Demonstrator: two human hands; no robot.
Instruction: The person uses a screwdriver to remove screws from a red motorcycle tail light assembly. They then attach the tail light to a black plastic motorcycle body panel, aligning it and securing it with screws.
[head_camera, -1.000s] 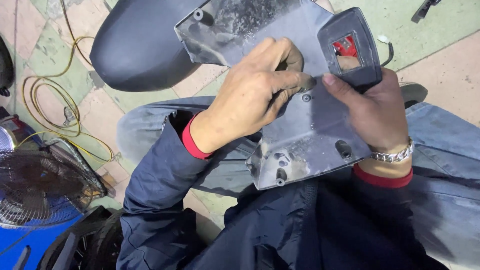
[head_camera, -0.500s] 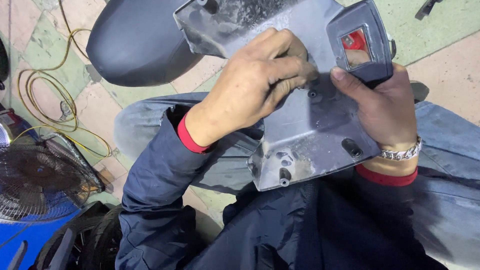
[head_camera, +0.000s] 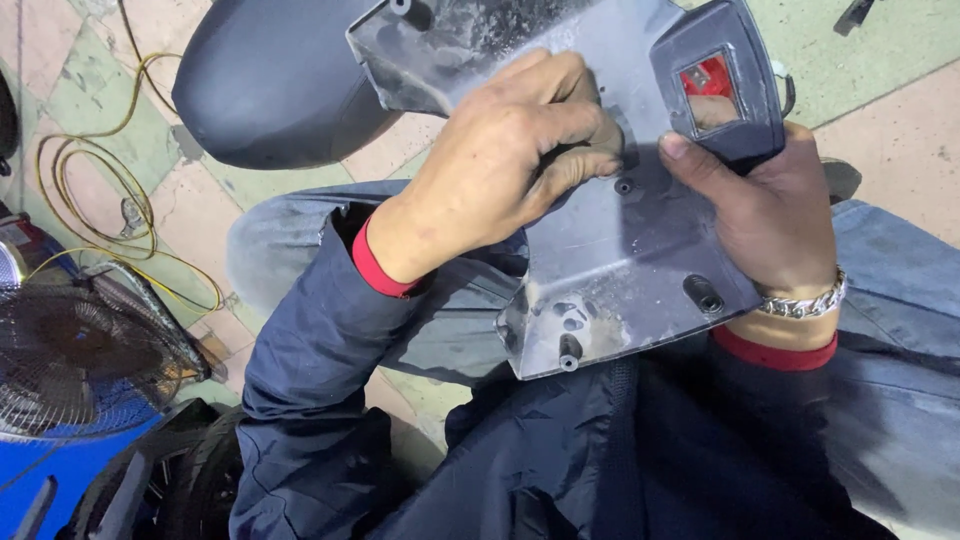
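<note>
A person's left hand (head_camera: 500, 175) curls its fingers down onto the dusty inner face of a grey moulded plastic motorcycle panel (head_camera: 600, 250), the fingertips pinched narrowly at a small spot near a screw hole at the panel's middle; whatever they may grip there is hidden. The right hand (head_camera: 770, 215), a silver chain bracelet (head_camera: 805, 303) at its wrist, is closed on the panel's right edge, thumb lying across the face just below a dark rectangular housing with a red reflector window (head_camera: 715, 85).

The panel rests tilted across the person's lap, over blue jeans and a dark navy jacket with red cuffs (head_camera: 372, 268), its lower corner pointing towards the body. Judged from this grip, the work goes best with the right hand bracing the panel firmly while the left keeps its fingers square to the hole.

Beyond the panel's far edge, a glossy dark rounded mudguard (head_camera: 270, 85) sits on the tiled floor (head_camera: 80, 90). A coiled yellow cable (head_camera: 120, 215) lies towards the floor's left edge, beside a wire-caged fan on a blue base (head_camera: 70, 365). No container shows.
</note>
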